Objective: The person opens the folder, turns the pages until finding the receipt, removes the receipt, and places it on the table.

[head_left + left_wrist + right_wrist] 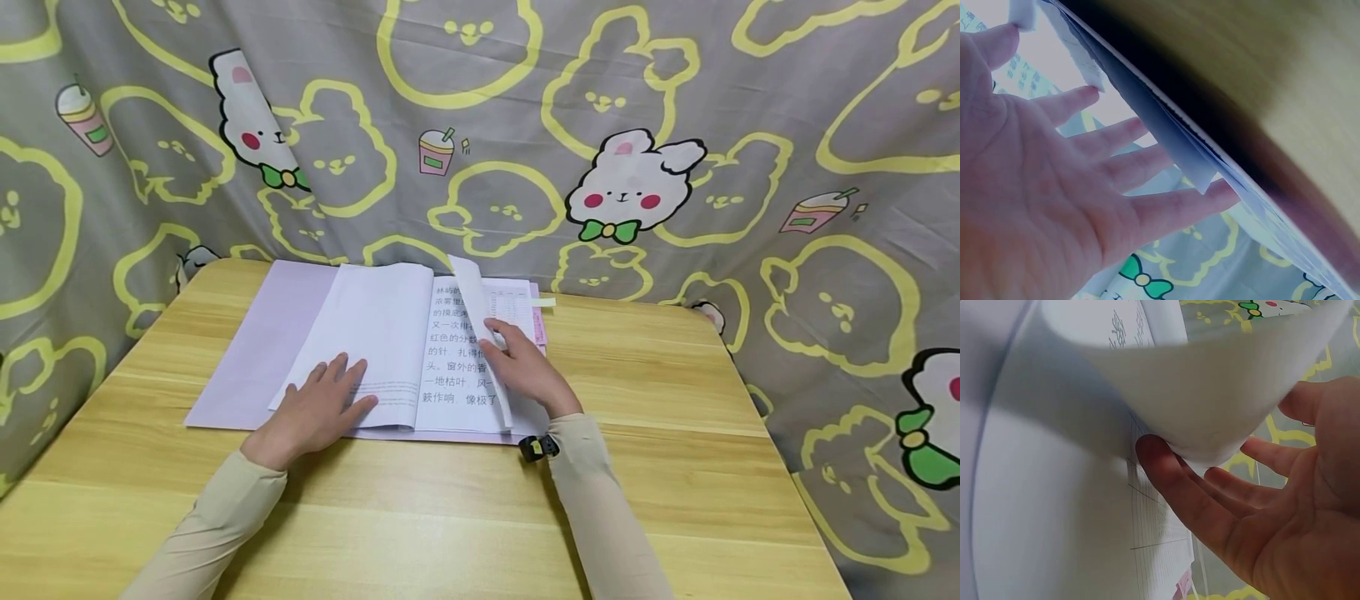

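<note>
A booklet of white sheets in a lilac cover lies spread on the table. My left hand rests on the mostly blank left page, fingers spread; the left wrist view shows its palm and fingertips along the paper edges. On the right, a lifted page stands up and curves over printed text. My right hand touches the outer edge of this page with thumb and fingertips. From the right wrist view, the curled page leans against fairly straight fingers, above a sheet with a ruled table.
Pink tabs and a pale green tab stick out at the booklet's right side. A black wristband device is at my right cuff. The wooden table meets a grey patterned curtain at its back edge.
</note>
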### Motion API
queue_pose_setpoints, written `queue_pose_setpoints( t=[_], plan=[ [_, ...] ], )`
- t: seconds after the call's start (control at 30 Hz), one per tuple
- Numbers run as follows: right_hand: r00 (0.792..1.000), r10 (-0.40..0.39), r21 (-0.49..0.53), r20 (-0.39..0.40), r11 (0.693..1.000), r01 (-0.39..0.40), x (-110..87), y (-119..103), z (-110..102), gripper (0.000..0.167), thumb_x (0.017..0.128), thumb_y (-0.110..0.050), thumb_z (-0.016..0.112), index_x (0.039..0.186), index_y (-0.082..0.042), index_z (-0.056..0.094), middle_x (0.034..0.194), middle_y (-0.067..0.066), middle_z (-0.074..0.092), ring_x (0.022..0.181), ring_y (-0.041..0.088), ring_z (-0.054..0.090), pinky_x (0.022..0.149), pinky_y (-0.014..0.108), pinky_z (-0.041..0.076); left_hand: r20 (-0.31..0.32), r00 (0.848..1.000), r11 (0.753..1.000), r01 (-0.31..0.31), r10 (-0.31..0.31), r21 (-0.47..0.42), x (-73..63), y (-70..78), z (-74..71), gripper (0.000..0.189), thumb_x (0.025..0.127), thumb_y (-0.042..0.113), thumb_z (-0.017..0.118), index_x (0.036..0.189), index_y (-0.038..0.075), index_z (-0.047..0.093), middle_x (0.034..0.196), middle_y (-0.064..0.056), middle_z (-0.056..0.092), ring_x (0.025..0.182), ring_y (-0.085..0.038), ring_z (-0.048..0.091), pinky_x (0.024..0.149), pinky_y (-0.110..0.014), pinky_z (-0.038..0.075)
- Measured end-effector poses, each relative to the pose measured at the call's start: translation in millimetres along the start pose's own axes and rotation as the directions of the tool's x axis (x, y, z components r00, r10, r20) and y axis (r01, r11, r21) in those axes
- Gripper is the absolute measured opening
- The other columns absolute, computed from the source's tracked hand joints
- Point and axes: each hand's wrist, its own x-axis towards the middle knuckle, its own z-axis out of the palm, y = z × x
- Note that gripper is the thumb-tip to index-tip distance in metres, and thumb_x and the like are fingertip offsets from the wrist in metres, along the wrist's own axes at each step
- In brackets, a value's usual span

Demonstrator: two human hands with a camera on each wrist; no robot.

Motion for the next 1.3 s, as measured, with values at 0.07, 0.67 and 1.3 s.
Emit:
queue_pose_setpoints(
  t=[0.07, 0.67, 1.3],
  plan=[
    [1.000, -0.002, -0.002, 0.006, 1.000, 0.002, 0.1, 0, 1, 0.060, 0.106, -0.045, 0.049, 0.159, -0.021, 0.037, 0.159, 0.010, 0.040, 0.128, 0.035, 0.058, 0.101, 0.049, 0.052, -0.002, 1.000, 1.000, 0.002, -0.002, -0.006, 0.4, -0.2, 0.0, 0.072, 0.105, 0.052, 0.047, 0.160, 0.006, 0.033, 0.163, -0.031, 0.024, 0.144, -0.060, 0.026, 0.099, -0.086, 0.025],
    [0.999, -0.012, -0.020, 0.040, 1.000, 0.012, 0.9, -5, 16, 0.059, 0.106, -0.038, 0.055, 0.159, -0.020, 0.037, 0.158, 0.010, 0.039, 0.117, 0.027, 0.064, 0.082, 0.035, 0.058, -0.026, 1.000, 0.999, -0.006, 0.005, -0.041, 0.9, -0.1, -1.9, 0.079, 0.105, 0.062, 0.036, 0.162, 0.007, 0.027, 0.165, -0.029, 0.021, 0.143, -0.058, 0.031, 0.098, -0.086, 0.028],
    [0.996, -0.070, -0.095, 0.061, 0.993, 0.076, 2.2, -6, 28, 0.059, 0.105, -0.037, 0.056, 0.158, -0.017, 0.039, 0.159, 0.011, 0.039, 0.115, 0.026, 0.059, 0.100, 0.043, 0.050, -0.030, 0.999, 0.999, -0.010, 0.009, -0.037, 0.3, -1.1, -1.9, 0.081, 0.105, 0.064, 0.031, 0.162, 0.006, 0.027, 0.164, -0.030, 0.021, 0.143, -0.058, 0.031, 0.097, -0.086, 0.028]
  ],
)
